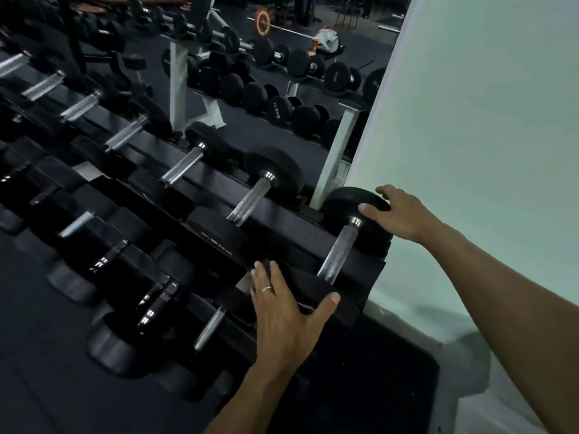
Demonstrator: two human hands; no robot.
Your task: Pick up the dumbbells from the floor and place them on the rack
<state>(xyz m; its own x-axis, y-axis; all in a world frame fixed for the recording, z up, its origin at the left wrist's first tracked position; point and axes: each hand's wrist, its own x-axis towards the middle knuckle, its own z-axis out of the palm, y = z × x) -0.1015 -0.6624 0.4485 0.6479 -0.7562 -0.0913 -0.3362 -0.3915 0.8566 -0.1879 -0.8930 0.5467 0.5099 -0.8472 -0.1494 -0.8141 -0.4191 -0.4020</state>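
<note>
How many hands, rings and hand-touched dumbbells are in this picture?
Hands: 2, left hand and right hand
Rings: 1, ring on the left hand
Dumbbells touched: 1, end dumbbell
Total: 4

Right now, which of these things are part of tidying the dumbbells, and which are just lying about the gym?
Part of the job:
- end dumbbell on the rack's top row
- rack
- right hand on its far head
- left hand on its near head

Just lying about:
- barbell with a red plate
- white bag on the floor
- mirror
</note>
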